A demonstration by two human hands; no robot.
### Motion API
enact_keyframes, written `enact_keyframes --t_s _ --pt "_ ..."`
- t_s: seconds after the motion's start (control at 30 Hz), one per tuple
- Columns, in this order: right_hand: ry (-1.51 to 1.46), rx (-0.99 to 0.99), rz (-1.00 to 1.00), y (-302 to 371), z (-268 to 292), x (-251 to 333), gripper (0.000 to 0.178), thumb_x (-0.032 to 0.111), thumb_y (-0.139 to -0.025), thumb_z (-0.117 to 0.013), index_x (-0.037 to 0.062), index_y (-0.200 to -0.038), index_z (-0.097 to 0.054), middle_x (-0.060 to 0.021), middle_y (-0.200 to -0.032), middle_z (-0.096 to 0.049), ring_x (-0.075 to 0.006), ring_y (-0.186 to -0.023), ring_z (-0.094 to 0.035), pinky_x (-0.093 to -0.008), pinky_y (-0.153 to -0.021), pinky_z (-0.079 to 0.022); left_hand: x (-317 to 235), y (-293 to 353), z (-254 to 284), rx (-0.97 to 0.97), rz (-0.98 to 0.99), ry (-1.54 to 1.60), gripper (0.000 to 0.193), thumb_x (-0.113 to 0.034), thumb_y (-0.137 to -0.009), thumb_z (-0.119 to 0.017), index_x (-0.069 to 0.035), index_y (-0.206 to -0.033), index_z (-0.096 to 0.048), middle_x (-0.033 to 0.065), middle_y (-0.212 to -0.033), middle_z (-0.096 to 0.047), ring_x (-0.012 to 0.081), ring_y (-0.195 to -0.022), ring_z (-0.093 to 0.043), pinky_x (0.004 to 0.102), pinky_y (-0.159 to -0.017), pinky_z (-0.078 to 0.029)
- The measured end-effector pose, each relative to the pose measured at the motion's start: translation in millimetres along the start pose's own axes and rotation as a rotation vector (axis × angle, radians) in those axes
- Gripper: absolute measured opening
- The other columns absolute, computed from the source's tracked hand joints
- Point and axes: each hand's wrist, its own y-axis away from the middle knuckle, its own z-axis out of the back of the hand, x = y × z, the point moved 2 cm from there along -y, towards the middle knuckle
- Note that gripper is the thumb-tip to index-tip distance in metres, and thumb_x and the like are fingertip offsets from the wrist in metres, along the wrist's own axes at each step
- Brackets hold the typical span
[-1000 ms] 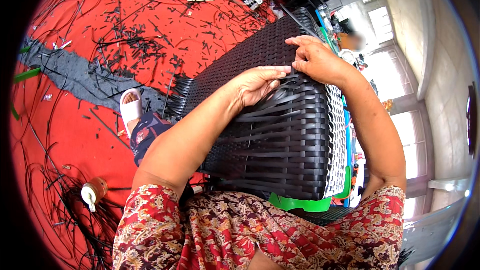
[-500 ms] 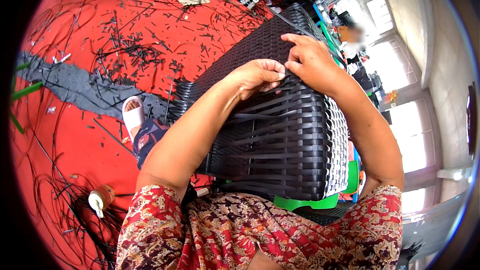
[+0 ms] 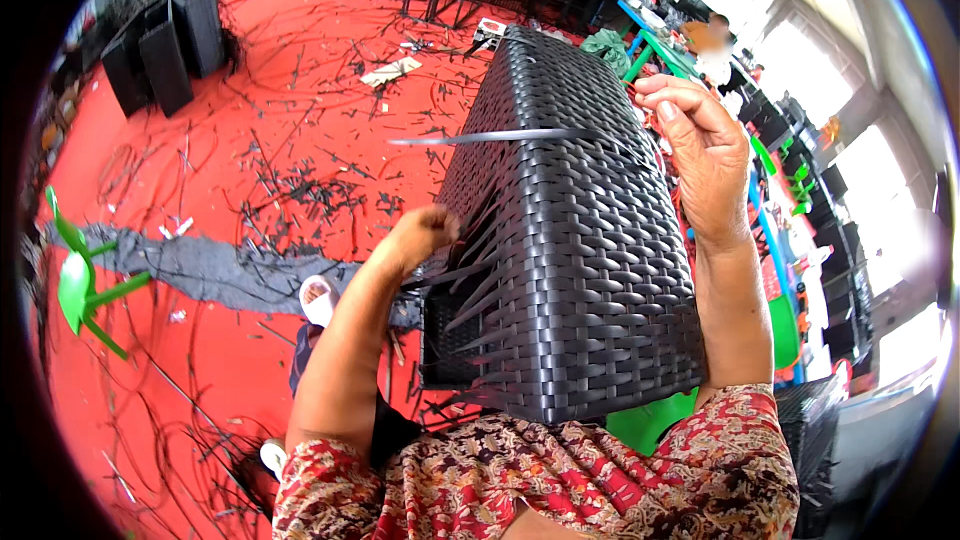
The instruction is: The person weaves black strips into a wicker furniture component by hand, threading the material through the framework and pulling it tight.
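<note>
A woven black plastic-strip basket [image 3: 590,240] lies on its side in front of me, its long body pointing away. Loose strip ends [image 3: 480,260] fan out along its left edge, around a dark opening. One long flat strip [image 3: 490,137] sticks out to the left across the weave. My left hand [image 3: 425,238] is closed, slightly blurred, beside the loose ends; whatever its fingers hold is hidden. Off the basket's right side, my right hand [image 3: 712,150] is raised with its fingers bent and thumb apart, and no strip shows in it.
Strip scraps [image 3: 290,190] litter the red floor [image 3: 240,360], crossed by a grey cloth runner [image 3: 210,275]. A green stool [image 3: 85,285] lies at the left. Dark panels [image 3: 165,50] stand at the far left. Another person [image 3: 712,50] is at the far right.
My hands have moved apart: the left down and left, the right out to the right. The basket has turned, showing more of its woven face, and a long strip now sticks out leftward.
</note>
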Motion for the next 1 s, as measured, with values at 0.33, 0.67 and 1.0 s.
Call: enact_keyframes --t_s 0.33,0.67,1.0 --pt "-0.019 -0.143 -0.197 52.3 64.9 -49.4 0.01 0.002 -0.088 -0.056 0.0005 -0.095 -0.062 -0.0025 -0.096 -0.062 -0.0079 -0.086 -0.056 -0.0221 -0.079 -0.044 29.7 42.5 24.6 -0.07 0.298 0.201 0.006 -0.008 -0.08 -0.061 -0.004 -0.084 -0.06 -0.0027 -0.081 -0.056 0.0095 -0.077 -0.049 0.0244 -0.077 -0.038" --pt "0.551 0.112 0.069 49.1 42.2 -71.8 0.02 0.016 -0.08 -0.061 0.0031 -0.095 -0.062 -0.0113 -0.093 -0.061 -0.0306 -0.088 -0.055 -0.0393 -0.081 -0.044 -25.0 57.1 12.9 -0.125 0.273 -0.06 0.021 -0.008 -0.077 -0.06 0.002 -0.096 -0.064 -0.0002 -0.083 -0.061 0.0096 -0.074 -0.053 0.024 -0.069 -0.042" --pt "0.477 0.095 0.172 37.7 32.3 -86.2 0.008 0.014 -0.077 -0.061 0.0061 -0.075 -0.061 -0.0086 -0.078 -0.056 -0.0289 -0.082 -0.055 -0.0391 -0.073 -0.046 -43.7 64.2 41.0 -0.144 0.187 -0.318 0.02 -0.01 -0.079 -0.06 0.0 -0.096 -0.064 0.0047 -0.082 -0.064 0.0116 -0.077 -0.057 0.027 -0.071 -0.046"
